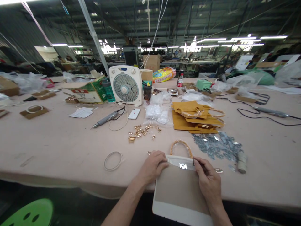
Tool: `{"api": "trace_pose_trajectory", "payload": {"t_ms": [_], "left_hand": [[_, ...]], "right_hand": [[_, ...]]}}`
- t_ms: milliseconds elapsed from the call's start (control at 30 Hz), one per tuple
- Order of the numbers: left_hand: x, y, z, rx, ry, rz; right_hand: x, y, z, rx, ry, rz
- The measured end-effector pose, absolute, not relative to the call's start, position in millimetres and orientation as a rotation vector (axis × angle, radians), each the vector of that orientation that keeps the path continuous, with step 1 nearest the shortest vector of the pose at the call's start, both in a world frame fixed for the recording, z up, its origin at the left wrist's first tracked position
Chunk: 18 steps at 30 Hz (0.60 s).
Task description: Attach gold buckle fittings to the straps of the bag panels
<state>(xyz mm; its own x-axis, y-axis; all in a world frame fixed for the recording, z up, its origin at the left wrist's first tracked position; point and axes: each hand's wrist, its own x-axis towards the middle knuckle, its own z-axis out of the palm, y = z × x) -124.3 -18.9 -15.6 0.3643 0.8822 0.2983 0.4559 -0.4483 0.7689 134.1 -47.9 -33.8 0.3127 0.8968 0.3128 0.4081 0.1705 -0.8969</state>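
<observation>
My left hand (pixel 154 166) grips the upper left corner of a beige and white bag panel (pixel 180 188) at the table's front edge. Closed on its upper right corner is my right hand (pixel 208 177). A shiny metal plate (pixel 182 165) lies on the panel's top strip between the hands. Behind that strip stands an orange-brown loop handle (pixel 181 143), wrapped in clear plastic. Small metal clasps (pixel 218 170) stick out beside both hands. The panel's lower part hangs over the edge, and some of my fingertips are hidden behind it.
Gold hardware (pixel 142 130) lies beyond my left hand. Mustard bag pieces (pixel 195 117) and many flat metal plates (pixel 217 146) lie ahead to the right. A tape roll (pixel 113 161), a phone (pixel 134 113), two corded tools, including an electric screwdriver (pixel 104 120), and a fan (pixel 126 85) also occupy the table.
</observation>
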Motion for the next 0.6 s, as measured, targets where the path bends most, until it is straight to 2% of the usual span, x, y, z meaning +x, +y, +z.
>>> {"api": "trace_pose_trajectory", "payload": {"t_ms": [167, 333, 467, 600], "left_hand": [[-122.1, -22.3, -16.9, 2.041, 1.193, 1.019], [-125.0, -23.8, -19.0, 2.051, 1.210, 1.000], [-125.5, -22.9, -24.4, 2.083, 1.235, 1.007], [-123.4, -22.4, -29.0, 2.103, 1.252, 1.022]], "right_hand": [[134.2, -50.9, -35.8, -1.455, -1.328, 0.516], [120.3, -50.1, -11.5, -1.430, -1.319, 0.594], [95.8, -33.9, 10.2, -1.355, -1.594, 0.826], [75.6, -16.8, 5.2, -1.276, -1.789, 0.810]]}}
